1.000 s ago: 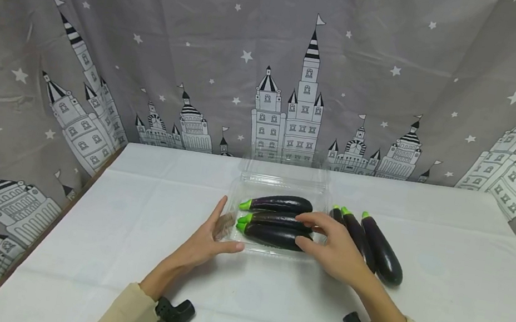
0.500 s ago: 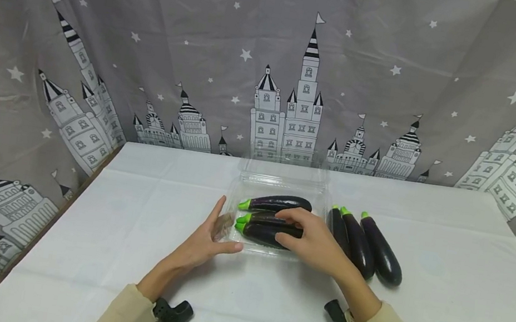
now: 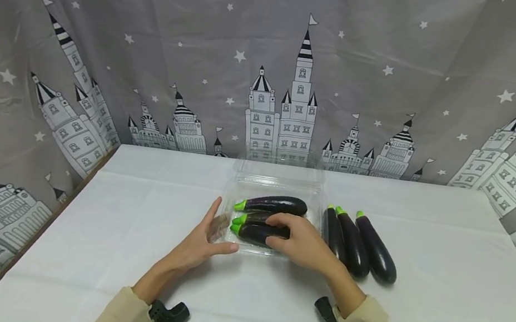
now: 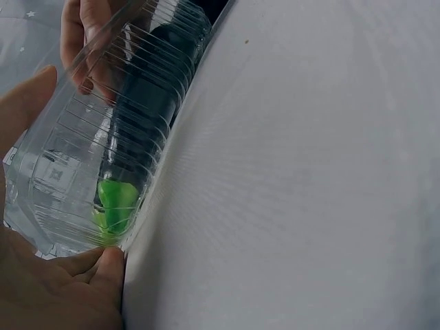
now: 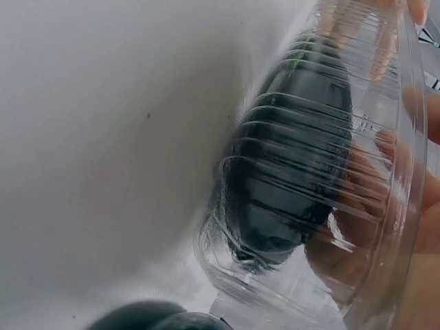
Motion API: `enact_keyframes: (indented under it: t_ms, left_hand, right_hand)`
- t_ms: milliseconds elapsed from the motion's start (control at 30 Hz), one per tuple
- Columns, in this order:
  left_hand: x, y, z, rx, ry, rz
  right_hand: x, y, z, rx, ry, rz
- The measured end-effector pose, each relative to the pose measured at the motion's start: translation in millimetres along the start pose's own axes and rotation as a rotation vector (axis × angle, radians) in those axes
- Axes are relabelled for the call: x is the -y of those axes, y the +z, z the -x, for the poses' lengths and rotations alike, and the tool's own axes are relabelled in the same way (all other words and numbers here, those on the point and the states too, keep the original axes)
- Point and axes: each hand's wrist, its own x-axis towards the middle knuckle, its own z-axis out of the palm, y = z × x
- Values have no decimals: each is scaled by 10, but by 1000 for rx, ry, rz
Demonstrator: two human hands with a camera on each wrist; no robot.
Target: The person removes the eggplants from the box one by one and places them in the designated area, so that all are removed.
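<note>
**Two Hands Are Working Over a Box of Eggplants**

A person's left hand (image 3: 197,241) is touching the left end of a clear plastic container (image 3: 258,188), its grip standing apart, thumb and forefinger spreading wide. The right hand (image 3: 301,241) is reaching over the container's right side, its fingertips lying among the eggplants; whether that grip is clamping on one, the views are not showing clearly. Inside, a back eggplant (image 3: 276,204), a middle eggplant (image 3: 256,218) and a front eggplant (image 3: 254,233) are lying side by side, their green stems pointing toward the surface's left edge. The container is sitting near the middle of the far edge of the white surface (image 3: 448,270), its lid (image 3: 281,173) standing open on that side. Three loose eggplants (image 3: 353,244) are resting just right of it, stems facing the far edge. Behind, a gray castle-print curtain (image 3: 209,24) is hanging.
</note>
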Motion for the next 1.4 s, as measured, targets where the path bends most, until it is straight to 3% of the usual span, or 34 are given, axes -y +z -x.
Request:
enact_keyframes:
  t_ms: [300, 533, 1000, 1400]
  left_hand:
    - [-1, -1, -10, 5, 14, 11]
    - [5, -5, -4, 3, 19, 11]
    - [2, 2, -2, 5, 17, 2]
    - [3, -3, 6, -4, 10, -7]
  right_hand:
    - [-2, 87, -45, -45, 11, 82]
    - [46, 169, -75, -99, 89, 176]
    - [74, 155, -123, -54, 136, 205]
    - [40, 163, -121, -48, 82, 223]
